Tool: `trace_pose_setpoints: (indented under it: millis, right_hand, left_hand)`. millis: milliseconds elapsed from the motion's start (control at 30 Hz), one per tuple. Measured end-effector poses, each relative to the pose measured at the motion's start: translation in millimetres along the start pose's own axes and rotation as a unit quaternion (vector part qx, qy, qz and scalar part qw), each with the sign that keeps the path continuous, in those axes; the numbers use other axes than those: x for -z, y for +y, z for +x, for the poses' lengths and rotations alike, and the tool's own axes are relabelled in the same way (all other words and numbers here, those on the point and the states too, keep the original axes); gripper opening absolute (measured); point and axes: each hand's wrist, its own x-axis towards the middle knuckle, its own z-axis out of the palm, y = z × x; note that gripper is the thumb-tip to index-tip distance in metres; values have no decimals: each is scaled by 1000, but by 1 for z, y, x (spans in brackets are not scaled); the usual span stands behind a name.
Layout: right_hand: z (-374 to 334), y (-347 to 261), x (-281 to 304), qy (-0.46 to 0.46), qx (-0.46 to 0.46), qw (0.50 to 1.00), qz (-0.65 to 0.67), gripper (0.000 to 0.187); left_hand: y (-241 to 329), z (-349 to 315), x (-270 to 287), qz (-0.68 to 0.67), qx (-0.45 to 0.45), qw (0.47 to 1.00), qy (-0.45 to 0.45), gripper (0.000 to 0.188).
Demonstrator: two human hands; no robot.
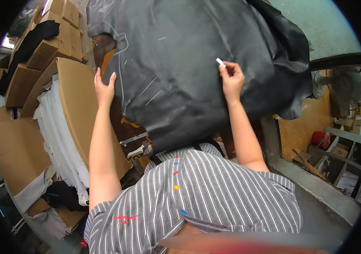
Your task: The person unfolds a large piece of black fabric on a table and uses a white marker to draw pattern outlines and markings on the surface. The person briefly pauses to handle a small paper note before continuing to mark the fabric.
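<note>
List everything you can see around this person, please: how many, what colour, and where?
Leather-like sheet: one, black, spread in front
Drawn lines: several, pale, on the sheet
Stacked boxes: several, brown, upper left
Draped cloth: one, black, over those boxes
Large carton: one, brown, left
Pale sheets: several, whitish, inside the carton
Fan: one, greyish, far right
Drum: one, red, right
Divided rack: one, grey, lower right
Small stick: one, white, in the right fingers
Striped shirt: one, grey and white, worn
Left hand: one, bare, at the sheet's left edge
Right hand: one, bare, above the sheet
</note>
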Motion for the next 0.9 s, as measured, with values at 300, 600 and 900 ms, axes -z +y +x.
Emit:
trace_pose_setpoints:
  millis: [300, 600, 900]
  right_hand:
    - [19, -20, 14, -116, -186, 950, 223, 10]
    - [240, 20, -53, -231, -85, 949, 195, 16]
    - [395, 47, -236, -199, 54, 978, -13, 18]
  left_hand:
    - [19, -50, 1, 61, 147, 983, 90, 56]
    - [56, -35, 3, 121, 289, 946, 84, 69]
    - [53, -36, 1, 156, 333, 928, 67, 66]
